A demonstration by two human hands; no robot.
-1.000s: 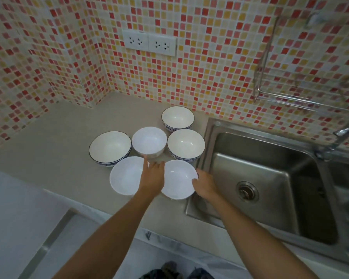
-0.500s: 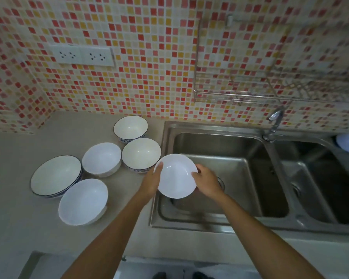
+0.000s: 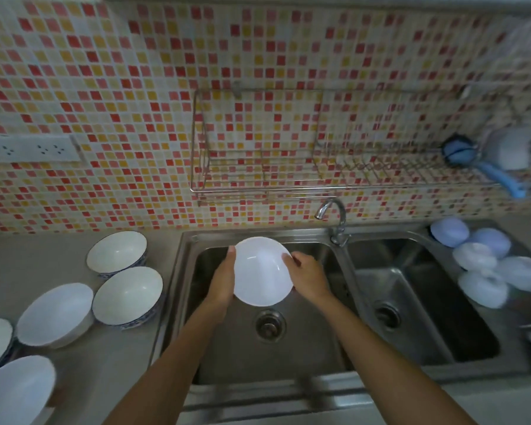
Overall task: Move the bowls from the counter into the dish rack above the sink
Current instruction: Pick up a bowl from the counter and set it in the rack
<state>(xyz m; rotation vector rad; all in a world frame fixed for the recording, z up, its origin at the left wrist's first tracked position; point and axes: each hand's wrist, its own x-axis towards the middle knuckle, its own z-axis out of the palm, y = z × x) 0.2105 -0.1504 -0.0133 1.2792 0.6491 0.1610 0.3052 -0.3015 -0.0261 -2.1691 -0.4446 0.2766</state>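
Note:
I hold a plain white bowl [image 3: 261, 271] over the left sink basin [image 3: 307, 338], its opening tilted toward me. My left hand [image 3: 223, 280] grips its left rim and my right hand [image 3: 307, 276] grips its right rim. The wire dish rack [image 3: 319, 167] hangs on the tiled wall above the sink, with no bowls in it. Several more bowls stay on the counter at left: two blue-patterned ones [image 3: 117, 253] [image 3: 128, 294], a white one [image 3: 54, 314] and another white one [image 3: 16, 391] at the bottom left corner.
A curved faucet [image 3: 334, 219] rises between the two basins, below the rack. Several upturned white bowls [image 3: 478, 265] sit right of the right basin [image 3: 417, 302]. A blue brush [image 3: 485, 170] hangs at the rack's right end. A socket strip [image 3: 28, 148] is on the left wall.
Both hands lifted the white bowl off the counter and carried it right, over the left basin and higher. My view turned right and up, bringing the rack into full sight.

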